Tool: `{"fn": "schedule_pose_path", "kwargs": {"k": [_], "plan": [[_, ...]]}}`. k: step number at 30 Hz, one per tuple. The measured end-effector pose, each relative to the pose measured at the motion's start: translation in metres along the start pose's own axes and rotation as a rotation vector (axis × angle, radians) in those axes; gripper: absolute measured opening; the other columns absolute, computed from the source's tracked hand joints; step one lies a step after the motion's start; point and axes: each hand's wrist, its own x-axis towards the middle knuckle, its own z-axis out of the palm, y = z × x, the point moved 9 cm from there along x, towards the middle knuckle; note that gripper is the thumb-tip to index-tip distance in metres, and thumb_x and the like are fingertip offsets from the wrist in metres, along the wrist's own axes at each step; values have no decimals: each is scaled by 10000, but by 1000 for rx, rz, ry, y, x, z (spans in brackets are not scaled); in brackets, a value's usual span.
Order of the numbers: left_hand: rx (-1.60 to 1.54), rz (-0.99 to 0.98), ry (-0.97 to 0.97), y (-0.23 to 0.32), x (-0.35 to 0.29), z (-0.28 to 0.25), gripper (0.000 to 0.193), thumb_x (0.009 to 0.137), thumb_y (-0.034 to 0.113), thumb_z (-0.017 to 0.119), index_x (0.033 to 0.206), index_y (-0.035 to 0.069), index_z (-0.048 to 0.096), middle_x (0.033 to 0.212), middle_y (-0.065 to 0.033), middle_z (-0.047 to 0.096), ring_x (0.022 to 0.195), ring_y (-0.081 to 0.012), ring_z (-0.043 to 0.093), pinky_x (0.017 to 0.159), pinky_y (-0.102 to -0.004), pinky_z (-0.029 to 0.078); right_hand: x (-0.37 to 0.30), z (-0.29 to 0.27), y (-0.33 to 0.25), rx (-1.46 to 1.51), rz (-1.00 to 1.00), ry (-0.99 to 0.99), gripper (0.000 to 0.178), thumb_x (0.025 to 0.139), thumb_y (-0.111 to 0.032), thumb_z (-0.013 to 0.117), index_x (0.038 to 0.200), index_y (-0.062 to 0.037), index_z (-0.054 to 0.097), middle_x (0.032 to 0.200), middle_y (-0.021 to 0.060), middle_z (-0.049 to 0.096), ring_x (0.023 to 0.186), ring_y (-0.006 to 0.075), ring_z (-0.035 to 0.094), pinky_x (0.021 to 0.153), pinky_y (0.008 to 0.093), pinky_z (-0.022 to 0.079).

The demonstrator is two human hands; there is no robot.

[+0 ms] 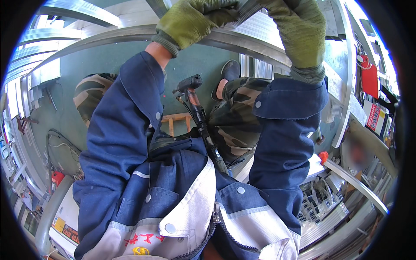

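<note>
Both my hands wear olive-green work gloves and are at the top of the view. My left hand (195, 21) is closed, its fingers curled against a silvery metal bar (248, 12). My right hand (301, 32) bends over the same bar from the other side, and the upper rim cuts off part of its fingers. Beneath the hands, a long curved metal rail (255, 52) crosses the view. A black torch-like tool (190, 82) with a taped, cable-like stem hangs in front of my body between my legs, touched by neither hand.
A small wooden stool or frame (175, 119) is on the green floor (117, 56). Metal profiles (82, 13) lie at the upper left. Cables (63, 145) lie on the floor at left. Stacked aluminium profiles (325, 216) and a red item (369, 78) are at right.
</note>
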Motion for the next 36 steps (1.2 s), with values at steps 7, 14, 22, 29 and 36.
{"fn": "schedule_pose_path", "kwargs": {"k": [7, 14, 22, 29, 36], "plan": [[-15, 2, -9, -1, 0, 1, 361, 949, -81, 670, 1302, -5, 677, 1175, -81, 739, 1029, -143, 702, 915, -267, 573, 0, -1, -1, -35, 5, 20, 449, 980, -23, 672, 1406, 39, 545, 1091, 109, 713, 845, 146, 697, 718, 280, 597], [-59, 2, -13, -2, 0, 0, 424, 917, -174, 621, 1310, -21, 664, 1228, -118, 723, 1082, -175, 704, 958, -285, 572, 1, -2, 0, -24, -31, 17, 448, 978, -9, 665, 1406, 43, 544, 1088, 110, 711, 874, 139, 693, 727, 270, 601], [21, 4, 11, -1, 0, -2, 442, 908, -188, 613, 1312, -16, 665, 1240, -122, 720, 1090, -178, 703, 966, -289, 571, 1, 1, -1, -5, -10, -1, 463, 975, -33, 683, 1408, 48, 538, 1098, 109, 707, 903, 148, 692, 764, 273, 609], [-54, -3, -5, -1, 0, -2, 449, 904, -192, 615, 1310, -7, 668, 1244, -120, 720, 1097, -179, 702, 969, -290, 572, 1, 1, -2, -47, -21, 8, 461, 971, -41, 696, 1400, 45, 548, 1099, 104, 708, 924, 145, 689, 766, 272, 607], [-79, -19, 7, -2, -1, -3, 454, 899, -199, 614, 1308, -10, 668, 1244, -122, 719, 1101, -182, 702, 976, -290, 570, 1, 2, -7, -23, 19, -16, 459, 977, -43, 688, 1407, 35, 546, 1103, 105, 709, 936, 144, 686, 760, 271, 606]]}}
